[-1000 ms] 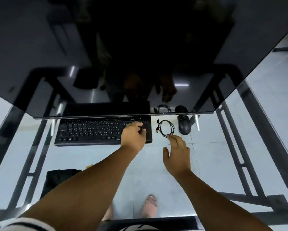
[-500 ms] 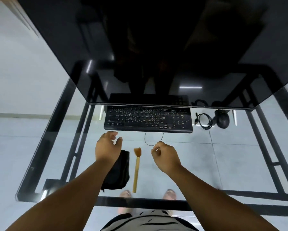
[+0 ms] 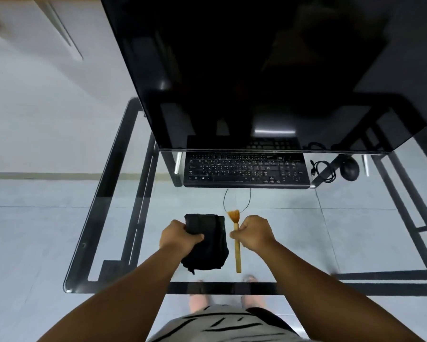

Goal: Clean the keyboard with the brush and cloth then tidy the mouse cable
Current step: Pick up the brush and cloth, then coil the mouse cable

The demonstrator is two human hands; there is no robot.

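A black keyboard (image 3: 246, 170) lies on the glass desk just under the monitor's lower edge. Right of it sit a coiled black cable (image 3: 325, 171) and a black mouse (image 3: 350, 170). Near the desk's front edge, my left hand (image 3: 179, 236) grips the top left of a folded black cloth (image 3: 208, 245). My right hand (image 3: 254, 233) is closed on the wooden handle of a small brush (image 3: 236, 239), whose orange bristles point toward the keyboard. A thin wire loop (image 3: 237, 197) runs from the keyboard's front toward the brush.
A large dark monitor (image 3: 256, 70) overhangs the back of the glass desk (image 3: 123, 193), which has a black metal frame. Pale floor tiles and my feet show through the glass.
The view pulled back and tilted down. My left hand dropped onto the cloth and closed on it. My right hand moved left to the brush handle and closed on it.
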